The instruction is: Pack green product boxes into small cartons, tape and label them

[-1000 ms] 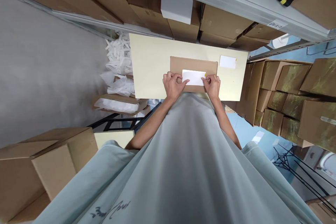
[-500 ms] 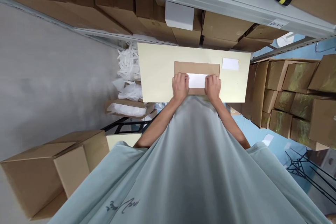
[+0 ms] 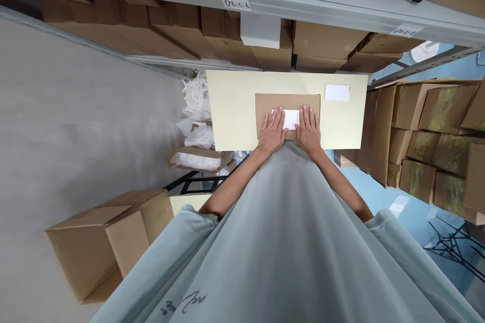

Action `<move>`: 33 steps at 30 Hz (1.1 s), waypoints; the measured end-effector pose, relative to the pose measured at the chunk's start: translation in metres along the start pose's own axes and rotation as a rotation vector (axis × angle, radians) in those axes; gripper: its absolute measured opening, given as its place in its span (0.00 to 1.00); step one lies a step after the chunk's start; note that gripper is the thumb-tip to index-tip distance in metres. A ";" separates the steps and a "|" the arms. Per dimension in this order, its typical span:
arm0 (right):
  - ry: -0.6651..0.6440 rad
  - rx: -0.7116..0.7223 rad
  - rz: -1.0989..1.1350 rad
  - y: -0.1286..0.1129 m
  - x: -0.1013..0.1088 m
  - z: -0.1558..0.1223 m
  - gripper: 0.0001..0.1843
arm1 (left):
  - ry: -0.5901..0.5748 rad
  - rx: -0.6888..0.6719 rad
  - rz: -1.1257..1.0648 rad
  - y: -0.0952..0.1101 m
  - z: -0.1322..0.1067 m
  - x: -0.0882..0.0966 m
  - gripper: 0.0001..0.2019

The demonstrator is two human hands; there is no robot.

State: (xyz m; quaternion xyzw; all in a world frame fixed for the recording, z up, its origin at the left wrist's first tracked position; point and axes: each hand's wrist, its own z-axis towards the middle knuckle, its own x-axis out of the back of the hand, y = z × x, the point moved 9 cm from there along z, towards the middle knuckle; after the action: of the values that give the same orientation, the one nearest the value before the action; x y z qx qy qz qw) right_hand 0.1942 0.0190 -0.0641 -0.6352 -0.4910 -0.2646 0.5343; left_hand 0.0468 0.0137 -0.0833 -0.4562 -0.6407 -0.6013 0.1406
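A flat brown cardboard box lies on the pale yellow tabletop in front of me. On its upper face is a white label, partly covered from both sides. My left hand rests flat over the label's left end, fingers stretched out. Over the right end lies my right hand, likewise open with its fingers pointing away from me. Both palms touch the cardboard. To the right on the tabletop is a stack of small white labels or a single one; I cannot tell which.
Behind the tabletop stands a metal shelf packed with cartons. Stacked brown cartons rise on the right. An open carton sits at lower left. White plastic packing material lies beyond the table's left edge.
Both hands have gone from gripping the label's ends with curled fingers to lying flat on it, closer together. The whole view has shifted slightly.
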 end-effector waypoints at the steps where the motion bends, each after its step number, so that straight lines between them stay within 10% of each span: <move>1: -0.010 0.014 0.003 -0.004 -0.003 0.001 0.37 | -0.019 -0.027 0.001 0.003 0.001 -0.002 0.38; 14: 0.031 -0.001 -0.021 0.013 0.013 -0.010 0.36 | -0.041 -0.028 0.047 -0.015 -0.021 0.007 0.40; 22: -0.113 0.158 -0.018 -0.016 -0.010 -0.014 0.36 | -0.149 -0.145 0.053 0.012 -0.021 -0.008 0.41; 28: 0.003 -0.048 -0.030 0.052 0.024 -0.039 0.41 | -0.019 0.084 0.001 -0.047 -0.053 0.022 0.48; 33: -0.021 -0.272 0.101 0.110 0.018 -0.068 0.66 | 0.069 0.456 -0.209 -0.112 -0.083 0.017 0.68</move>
State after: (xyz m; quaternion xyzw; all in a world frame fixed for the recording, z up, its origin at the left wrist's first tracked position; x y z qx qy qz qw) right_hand 0.3139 -0.0327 -0.0750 -0.7286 -0.4234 -0.2947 0.4506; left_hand -0.0775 -0.0386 -0.1227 -0.3231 -0.7982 -0.4678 0.1989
